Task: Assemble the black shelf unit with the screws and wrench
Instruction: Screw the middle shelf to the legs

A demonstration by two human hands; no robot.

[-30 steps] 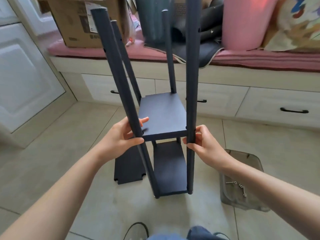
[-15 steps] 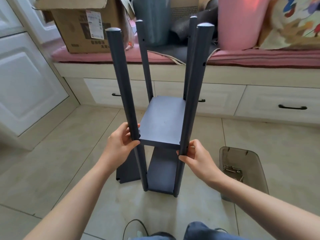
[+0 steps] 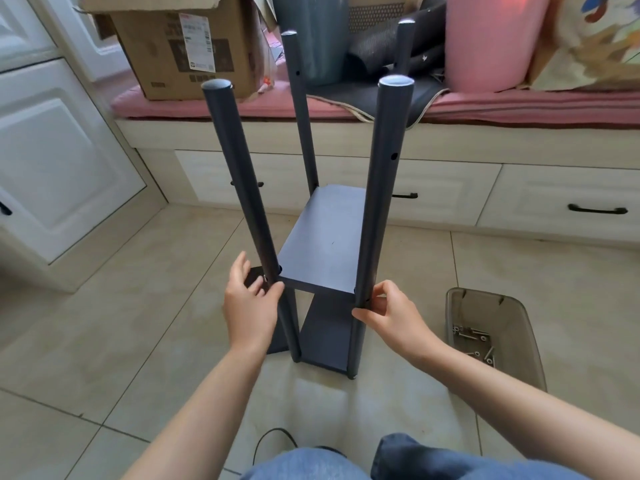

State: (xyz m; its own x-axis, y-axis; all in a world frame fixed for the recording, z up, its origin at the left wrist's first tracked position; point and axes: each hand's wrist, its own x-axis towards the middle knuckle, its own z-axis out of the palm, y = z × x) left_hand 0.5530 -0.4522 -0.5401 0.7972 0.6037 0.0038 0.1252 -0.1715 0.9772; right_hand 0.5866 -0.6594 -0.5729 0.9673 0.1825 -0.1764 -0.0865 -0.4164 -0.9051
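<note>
While the tiled floor (image 3: 104, 341) fills most of your view, the window seat (image 3: 485, 109) with its pink cushion runs across the top from 10 to 2 o'clock, carrying a cardboard box (image 3: 180, 46) at 11 o'clock. The black shelf unit (image 3: 325, 244) stands upright on the floor at the centre, four posts rising from a bottom board with a second board fixed partway up. A loose black panel (image 3: 258, 275) lies on the floor just behind the near-left post, mostly hidden by your hand. At 4 o'clock a translucent grey bin (image 3: 485, 306) sits on the floor, near the unit but apart from it, with loose screws (image 3: 474, 341) in its bottom. Your left hand (image 3: 249, 303) is at the near-left post (image 3: 242, 174), level with the second board; thumb and fingertips touch the post while the other fingers spread loosely. Your right hand (image 3: 391, 313) pinches the near-right post (image 3: 381, 202) at the same height, fingers curled around it. The wrench cannot be made out.
</note>
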